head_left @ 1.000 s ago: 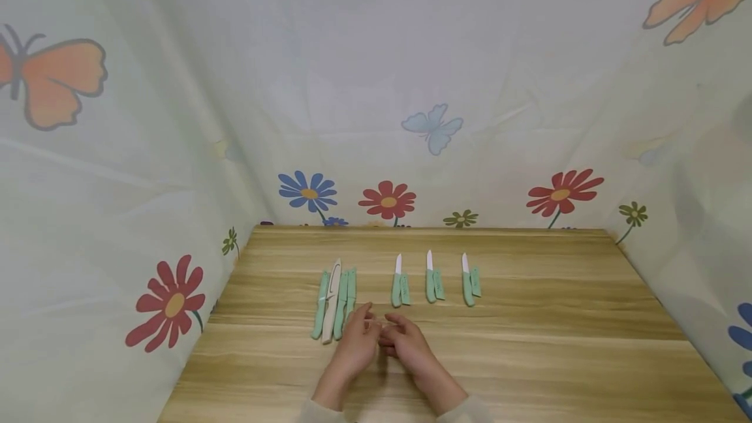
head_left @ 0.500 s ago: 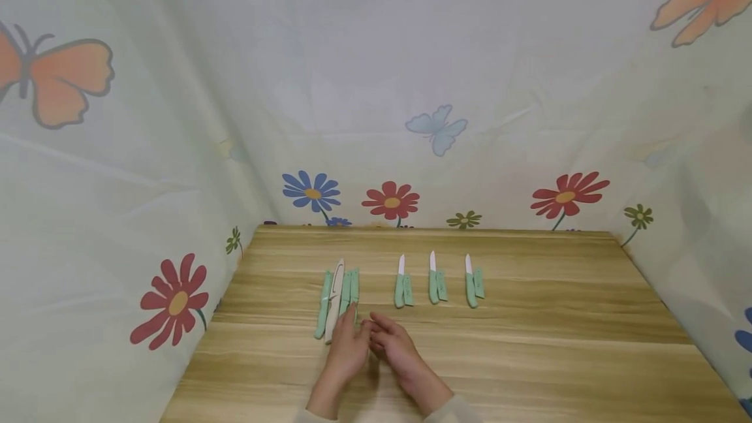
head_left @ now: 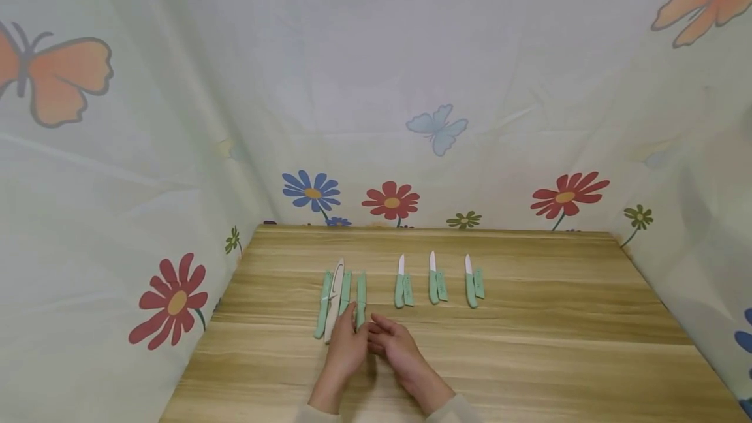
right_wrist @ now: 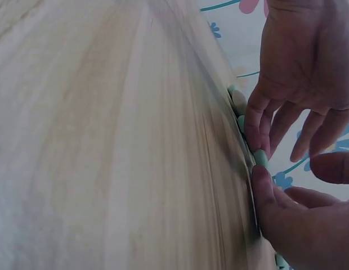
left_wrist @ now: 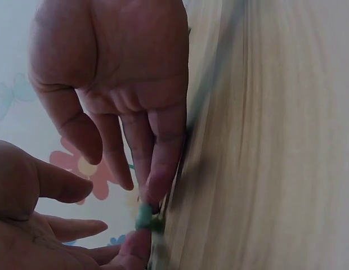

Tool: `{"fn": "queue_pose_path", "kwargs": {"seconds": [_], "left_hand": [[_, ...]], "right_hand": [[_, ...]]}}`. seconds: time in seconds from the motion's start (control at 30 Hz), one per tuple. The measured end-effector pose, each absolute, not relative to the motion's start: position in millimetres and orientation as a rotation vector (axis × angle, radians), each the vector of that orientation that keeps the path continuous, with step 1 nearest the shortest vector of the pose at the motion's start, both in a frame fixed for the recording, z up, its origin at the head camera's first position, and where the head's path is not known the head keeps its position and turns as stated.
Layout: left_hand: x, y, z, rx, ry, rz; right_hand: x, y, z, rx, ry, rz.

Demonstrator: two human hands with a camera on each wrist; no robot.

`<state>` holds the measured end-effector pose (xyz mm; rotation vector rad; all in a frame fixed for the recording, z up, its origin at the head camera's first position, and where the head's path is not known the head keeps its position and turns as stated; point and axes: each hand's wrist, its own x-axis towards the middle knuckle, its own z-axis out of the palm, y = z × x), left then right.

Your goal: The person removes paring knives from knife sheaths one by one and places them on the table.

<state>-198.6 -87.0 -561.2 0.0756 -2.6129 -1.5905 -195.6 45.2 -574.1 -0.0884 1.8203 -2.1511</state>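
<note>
1. Two bare hands met at the 6 o'clock edge of a wooden table point(head_left: 529, 344), seen from the head camera, with a flower-and-butterfly curtain point(head_left: 176, 149) hung round it.
2. The left hand point(head_left: 345, 350) lay with fingers nearly straight, fingertips point(left_wrist: 157, 188) touching the near end of a mint-green sheathed knife point(head_left: 361, 299); it was relaxed rather than curled round anything.
3. The right hand point(head_left: 395, 346), just at 3 o'clock of the left, set a fingertip point(right_wrist: 260, 179) against the same knife end; its other fingers were loosely spread and gripped nothing.
4. That knife lay pulled slightly to 3 o'clock of a close row of long pieces, two green point(head_left: 322, 304) point(head_left: 344, 292) and one cream point(head_left: 333, 299), its tip pointing to 12 o'clock.
5. Farther toward 3 o'clock, three short white-bladed knives point(head_left: 401, 286) point(head_left: 433, 282) point(head_left: 469, 286) lay apart from the hands, each with a green piece beside it.
</note>
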Motion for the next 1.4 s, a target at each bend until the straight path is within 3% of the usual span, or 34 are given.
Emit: {"fn": "queue_pose_path", "kwargs": {"seconds": [0.43, 0.77, 1.03, 1.4], "left_hand": [[-208.5, -89.9, -565.9, 0.096, -2.657, -1.628], [-206.0, -85.0, -562.8, -0.035, -2.640, -1.912], [-198.0, -67.0, -563.2, -0.205, -2.612, -2.091], [-183.4, -43.9, -559.4, -0.253, -2.568, -2.303]], "right_hand": [[-191.1, 55.6, -569.8, -0.110, 1.941, -2.119], [-185.0, 75.3, -564.5, -0.117, 1.997, -2.074], [-180.2, 100.6, -558.1, 0.020, 2.081, -2.049], [-173.8, 133.0, -554.9, 0.144, 2.124, -2.024]]}}
